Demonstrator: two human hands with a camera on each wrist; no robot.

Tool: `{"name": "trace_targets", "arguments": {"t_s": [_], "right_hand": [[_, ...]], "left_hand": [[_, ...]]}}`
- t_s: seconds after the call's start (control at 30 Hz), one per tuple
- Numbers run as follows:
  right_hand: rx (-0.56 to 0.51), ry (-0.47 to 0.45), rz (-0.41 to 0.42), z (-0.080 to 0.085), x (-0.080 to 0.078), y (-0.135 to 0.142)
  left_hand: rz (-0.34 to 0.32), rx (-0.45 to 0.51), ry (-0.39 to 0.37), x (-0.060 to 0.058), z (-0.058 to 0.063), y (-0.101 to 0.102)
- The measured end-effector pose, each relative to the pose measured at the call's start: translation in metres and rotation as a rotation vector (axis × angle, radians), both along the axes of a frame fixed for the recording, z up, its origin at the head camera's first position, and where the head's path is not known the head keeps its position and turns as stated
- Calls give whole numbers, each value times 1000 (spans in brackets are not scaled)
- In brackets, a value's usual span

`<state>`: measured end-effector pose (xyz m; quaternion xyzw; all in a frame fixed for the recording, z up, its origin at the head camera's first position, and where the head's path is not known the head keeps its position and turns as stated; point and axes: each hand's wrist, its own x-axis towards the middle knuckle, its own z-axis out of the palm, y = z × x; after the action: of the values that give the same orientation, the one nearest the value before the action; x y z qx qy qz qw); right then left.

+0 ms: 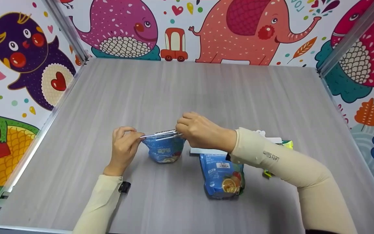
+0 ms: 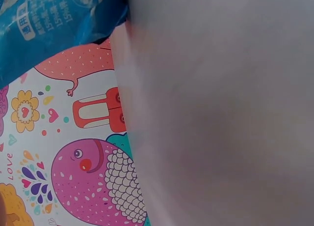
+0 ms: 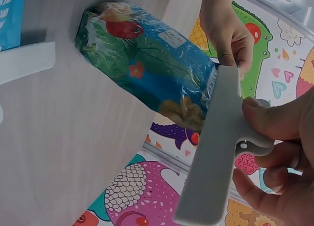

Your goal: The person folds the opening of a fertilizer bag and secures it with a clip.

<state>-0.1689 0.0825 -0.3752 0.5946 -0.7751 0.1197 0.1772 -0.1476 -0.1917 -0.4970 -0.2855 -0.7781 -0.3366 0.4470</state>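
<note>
A blue printed snack-like bag (image 1: pixel 165 151) hangs upright between both hands, its top edge stretched sideways. The right wrist view shows its green and blue face with fruit and leaf pictures (image 3: pixel 142 59); part of it also shows in the left wrist view, blue with white print (image 2: pixel 59 29). My left hand (image 1: pixel 123 148) pinches one top corner of the bag. My right hand (image 1: pixel 203 131) grips a white bag clip (image 3: pixel 211 152) by its handle, thumb on one side and fingers on the other. The clip's long bar lies along the bag's top edge; whether it bites cannot be told.
A second blue bag (image 1: pixel 221 178) lies on the table (image 1: pixel 161 91) to the right, with a white clip (image 1: pixel 208 151) at its top. Beyond the right forearm are another white piece (image 1: pixel 273 140) and a yellow-green item (image 1: pixel 287 144), partly hidden. Printed panels (image 1: pixel 118 26) wall the table.
</note>
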Motion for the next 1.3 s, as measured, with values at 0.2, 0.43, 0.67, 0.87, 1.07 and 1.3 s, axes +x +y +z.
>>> {"name": "trace_targets", "arguments": {"t_s": [0.2,0.43,0.67,0.87,1.07,1.3], "right_hand": [[-2,-7,-13,-2,0,-4],[-4,-19,-40,-5,2,-6],[-22,-15,-52,-7,5,-10],[-36,17,-60,-9,6,-14],[-34,23,-75,-8,7,-17],[-44,30,-96,-9,7,-17]], "left_hand": [[-2,-2,-10,0,0,0],[-3,-9,-13,0,0,-1],[-2,-13,-6,0,-1,-1],[5,-22,-10,0,-2,-1],[-1,-20,-3,-1,-2,-1],[-3,-18,-4,-1,-1,-2]]}}
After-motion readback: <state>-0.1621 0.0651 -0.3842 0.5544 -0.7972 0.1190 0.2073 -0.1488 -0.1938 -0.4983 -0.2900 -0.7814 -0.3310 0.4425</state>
